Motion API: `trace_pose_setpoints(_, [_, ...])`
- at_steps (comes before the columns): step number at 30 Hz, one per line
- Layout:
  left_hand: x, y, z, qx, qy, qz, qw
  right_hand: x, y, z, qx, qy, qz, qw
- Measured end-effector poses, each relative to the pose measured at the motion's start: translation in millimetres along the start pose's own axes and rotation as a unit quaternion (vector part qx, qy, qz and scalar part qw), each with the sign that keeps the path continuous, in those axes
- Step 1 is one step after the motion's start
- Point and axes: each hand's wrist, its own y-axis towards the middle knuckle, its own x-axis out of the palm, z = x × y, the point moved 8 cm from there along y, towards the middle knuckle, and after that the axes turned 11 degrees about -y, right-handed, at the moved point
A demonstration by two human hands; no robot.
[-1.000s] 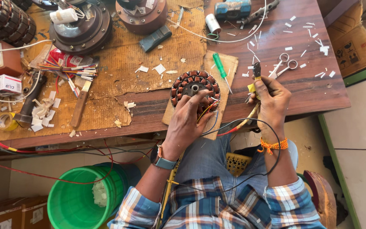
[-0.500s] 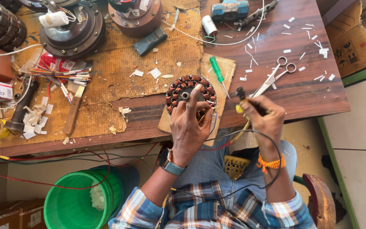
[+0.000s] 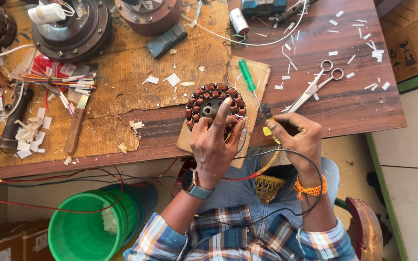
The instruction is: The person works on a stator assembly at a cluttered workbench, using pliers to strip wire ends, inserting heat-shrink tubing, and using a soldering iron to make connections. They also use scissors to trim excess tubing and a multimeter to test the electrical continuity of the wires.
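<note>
Item: round copper-wound motor stator [image 3: 214,107], lying on a cardboard piece [image 3: 247,82] at the near edge of the wooden surface [image 3: 354,101]; the left hand [image 3: 214,145] is gripping it from the near side, forefinger laid across its hub. The right hand [image 3: 296,137] is closing around a yellow-handled plier tool [image 3: 266,118] just right of the stator, with red and black wires [image 3: 247,171] trailing beneath. Nearby are lying a green screwdriver [image 3: 246,75], scissors [image 3: 315,87], and below the surface a green bucket [image 3: 90,227].
</note>
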Motion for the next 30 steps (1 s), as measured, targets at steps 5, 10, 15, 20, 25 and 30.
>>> trace_pose_setpoints(5, [1,-4,7,0.003,-0.020,0.016,1.000,1,3,5,-0.003,0.027,-0.031,0.999])
trace_pose_setpoints(10, [7,-3,10,-0.009,-0.040,0.012,0.999,-4,-3,21,0.031,0.039,-0.037,0.998])
trace_pose_setpoints(15, [-5,-33,26,-0.018,-0.030,0.006,0.999,-3,-36,29,0.035,0.041,-0.051,0.997])
trace_pose_setpoints(20, [-17,-57,17,-0.020,-0.032,-0.007,0.999,19,-60,28,0.022,0.031,-0.053,0.998])
trace_pose_setpoints(25, [-31,-59,3,-0.017,-0.039,-0.015,0.999,38,-64,22,0.045,0.049,-0.062,0.996])
trace_pose_setpoints(30, [-40,-51,-8,-0.013,-0.047,-0.015,0.999,49,-59,9,0.022,0.021,-0.055,0.998])
